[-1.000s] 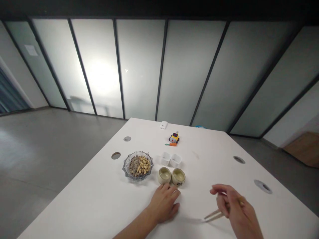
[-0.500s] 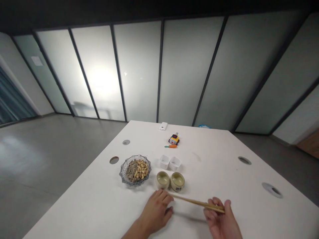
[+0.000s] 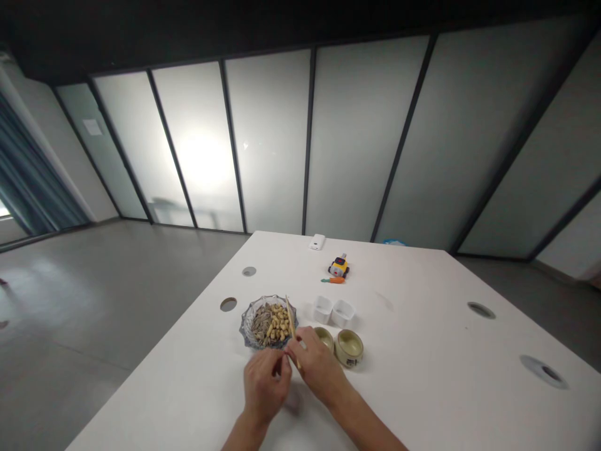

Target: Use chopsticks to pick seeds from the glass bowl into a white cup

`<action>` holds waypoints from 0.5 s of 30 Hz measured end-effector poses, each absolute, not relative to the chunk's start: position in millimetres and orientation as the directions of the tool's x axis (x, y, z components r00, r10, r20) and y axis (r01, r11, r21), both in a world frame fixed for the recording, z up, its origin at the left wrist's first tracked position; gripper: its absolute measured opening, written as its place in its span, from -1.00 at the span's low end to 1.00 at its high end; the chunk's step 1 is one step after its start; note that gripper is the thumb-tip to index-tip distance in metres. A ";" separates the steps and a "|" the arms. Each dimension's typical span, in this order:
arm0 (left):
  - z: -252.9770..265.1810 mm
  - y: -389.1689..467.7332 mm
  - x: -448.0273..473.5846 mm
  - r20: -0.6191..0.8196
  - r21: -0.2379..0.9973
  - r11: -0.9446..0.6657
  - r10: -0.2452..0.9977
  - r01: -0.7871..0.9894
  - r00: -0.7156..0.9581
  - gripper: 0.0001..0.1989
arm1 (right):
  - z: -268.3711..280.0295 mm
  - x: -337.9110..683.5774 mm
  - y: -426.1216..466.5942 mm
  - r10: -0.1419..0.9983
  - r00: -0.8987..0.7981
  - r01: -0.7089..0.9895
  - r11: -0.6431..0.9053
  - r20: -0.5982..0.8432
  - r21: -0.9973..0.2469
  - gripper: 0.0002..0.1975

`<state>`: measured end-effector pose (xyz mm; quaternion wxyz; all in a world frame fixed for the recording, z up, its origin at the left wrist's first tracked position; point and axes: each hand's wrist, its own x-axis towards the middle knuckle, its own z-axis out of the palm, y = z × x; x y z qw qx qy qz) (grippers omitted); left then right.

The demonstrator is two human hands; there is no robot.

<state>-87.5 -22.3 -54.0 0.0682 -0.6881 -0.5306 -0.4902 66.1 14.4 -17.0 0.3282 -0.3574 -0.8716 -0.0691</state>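
My right hand (image 3: pixel 315 362) is closed round a pair of wooden chopsticks (image 3: pixel 290 316). Their far ends point up and away, over the right rim of a scalloped glass bowl (image 3: pixel 245 332). Peanuts (image 3: pixel 278 322) lie on that bowl's right side, and striped sunflower seeds (image 3: pixel 263 326) on its left. Close against the right fingertips, just in front of the bowl, my left hand (image 3: pixel 265 383) has its fingers pinched together; what they hold, if anything, is hidden. One beige cup (image 3: pixel 325 337) is partly covered by the right hand, and a second beige cup (image 3: pixel 349 349) stands beside it.
Two small white containers (image 3: pixel 333 312) stand behind the cups. Farther back are an orange-handled screwdriver (image 3: pixel 334 280), a yellow toy car (image 3: pixel 339 267) and a white box-like device (image 3: pixel 317 242). Round holes, such as this left one (image 3: pixel 228 304), pierce the white table (image 3: pixel 422 326).
My right hand has swung left with the chopsticks, which now point away over the bowl instead of lying crosswise. My left hand has shifted left, and its fingers have drawn together.
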 end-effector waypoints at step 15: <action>-67.5 11.2 -152.7 0.261 0.739 0.118 0.858 0.663 -0.443 -0.46 | -24.3 49.1 12.4 0.708 -0.650 0.683 0.703 0.275 -0.198 -0.37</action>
